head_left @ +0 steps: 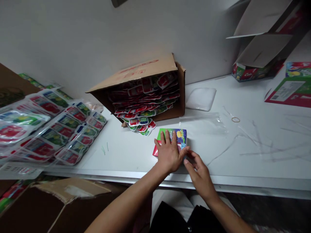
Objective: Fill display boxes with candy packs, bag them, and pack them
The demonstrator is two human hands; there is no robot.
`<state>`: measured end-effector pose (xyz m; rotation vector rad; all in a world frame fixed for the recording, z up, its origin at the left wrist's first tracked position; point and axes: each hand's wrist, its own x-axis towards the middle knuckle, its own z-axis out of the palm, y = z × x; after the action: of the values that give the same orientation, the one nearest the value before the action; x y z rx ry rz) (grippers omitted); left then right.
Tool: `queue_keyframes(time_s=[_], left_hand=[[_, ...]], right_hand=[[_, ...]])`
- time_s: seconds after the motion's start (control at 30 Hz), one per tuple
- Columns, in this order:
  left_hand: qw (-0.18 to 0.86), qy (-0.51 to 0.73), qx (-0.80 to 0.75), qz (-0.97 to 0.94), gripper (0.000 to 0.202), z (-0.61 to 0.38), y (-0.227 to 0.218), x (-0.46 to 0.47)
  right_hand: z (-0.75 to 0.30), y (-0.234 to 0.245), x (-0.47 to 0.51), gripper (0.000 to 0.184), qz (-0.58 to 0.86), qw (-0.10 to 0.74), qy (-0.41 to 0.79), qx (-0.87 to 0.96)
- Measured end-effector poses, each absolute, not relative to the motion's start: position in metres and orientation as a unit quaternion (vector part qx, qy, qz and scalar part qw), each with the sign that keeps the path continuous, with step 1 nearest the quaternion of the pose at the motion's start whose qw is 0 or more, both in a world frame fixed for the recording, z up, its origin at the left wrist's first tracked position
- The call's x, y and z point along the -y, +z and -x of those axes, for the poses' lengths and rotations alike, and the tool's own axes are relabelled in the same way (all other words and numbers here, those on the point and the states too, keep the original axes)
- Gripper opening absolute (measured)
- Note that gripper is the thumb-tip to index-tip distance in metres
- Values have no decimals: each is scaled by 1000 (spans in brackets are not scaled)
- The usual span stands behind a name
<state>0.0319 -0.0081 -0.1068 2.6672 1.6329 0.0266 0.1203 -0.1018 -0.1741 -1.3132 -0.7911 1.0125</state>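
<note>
A small printed carton in green, red and blue lies on the white table, near its front edge. My left hand lies flat on top of it with the fingers spread. At the carton's right front corner is my right hand, its thumb and bent fingers closed around the edge beside my left thumb. My left hand covers much of the carton's top. Behind it, an open brown cardboard box lies on its side, filled with red and green printed packets, some spilling out at the front.
Plastic-wrapped stacks of printed packets lie at the left. A clear plastic bag, a folded white sheet, a rubber band and loose strips are on the right. Printed cartons stand at far right; an open box is below left.
</note>
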Motion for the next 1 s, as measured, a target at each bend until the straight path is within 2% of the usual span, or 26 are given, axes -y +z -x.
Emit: queue_keyframes(time_s=[0.13, 0.3, 0.37, 0.43, 0.5, 0.57, 0.7, 0.83, 0.93, 1.0], left_hand=[[14, 7, -501, -865, 73, -28, -105, 7], [-10, 58, -486, -872, 71, -24, -108, 12], [-13, 109, -466, -878, 59, -23, -113, 16], [-19, 182, -424, -887, 38, -19, -122, 20], [-37, 252, -357, -899, 28, -13, -132, 23], [-63, 284, -290, -912, 30, -4, -141, 24], [-58, 246, -188, -949, 49, 16, -146, 28], [-57, 198, -195, -959, 70, 22, -153, 38], [-105, 194, -216, -951, 63, 19, -164, 41], [-132, 206, -218, -945, 53, 16, -171, 39]], right_hand=[[-117, -168, 91, 43, 541, 640, 475, 268], [-113, -166, 92, 44, 579, 623, 404, 336], [-116, -171, 97, 47, 593, 593, 356, 412], [-123, -177, 102, 49, 600, 556, 304, 488], [-132, -183, 106, 52, 598, 512, 263, 558], [-142, -186, 107, 56, 593, 471, 232, 610], [-162, -187, 106, 63, 568, 422, 183, 683], [-168, -187, 101, 61, 554, 418, 168, 700], [-163, -187, 100, 57, 567, 446, 223, 655], [-158, -185, 99, 56, 570, 474, 318, 592]])
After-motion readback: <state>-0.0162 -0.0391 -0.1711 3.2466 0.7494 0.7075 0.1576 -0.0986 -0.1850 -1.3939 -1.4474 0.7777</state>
